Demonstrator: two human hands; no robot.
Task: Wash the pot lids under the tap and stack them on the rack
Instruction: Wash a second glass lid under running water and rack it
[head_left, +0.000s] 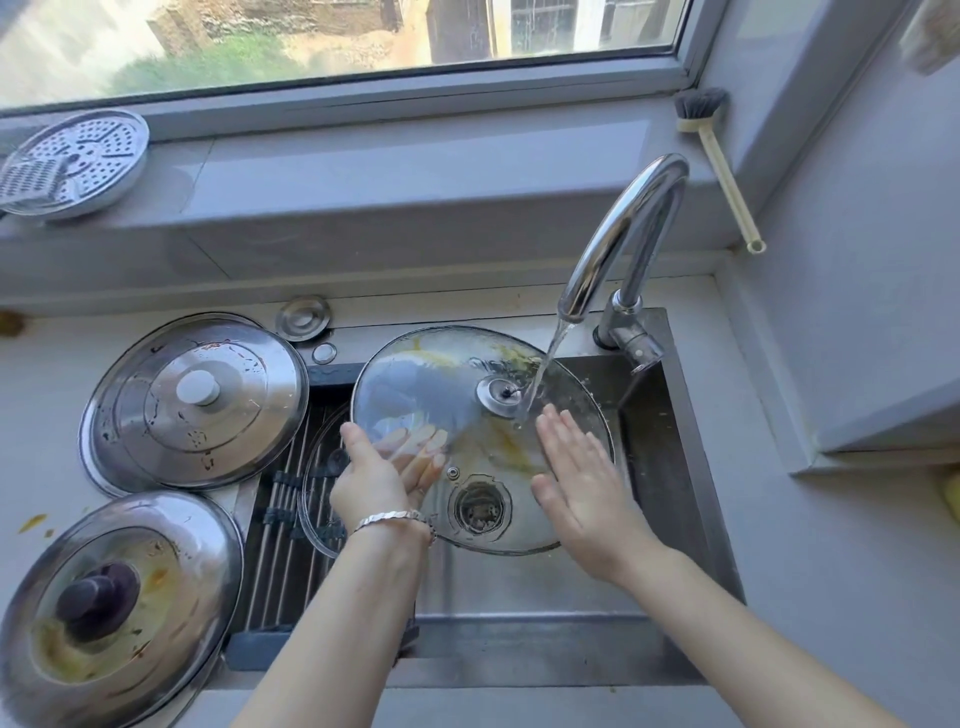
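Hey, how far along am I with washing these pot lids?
Looks done: one clear lid lies on the rack. In hand: the left hand grips a yellow-streaked glass lid under the running tap, with the right hand flat on it. Left: the white-knobbed steel lid and dark-knobbed steel lid, both soiled, on the counter.

lids (415, 384) (317, 483) (195, 400) (119, 608) x4, hands (371, 480) (587, 499) x2, tap (623, 228) x1, brush (719, 166) x1
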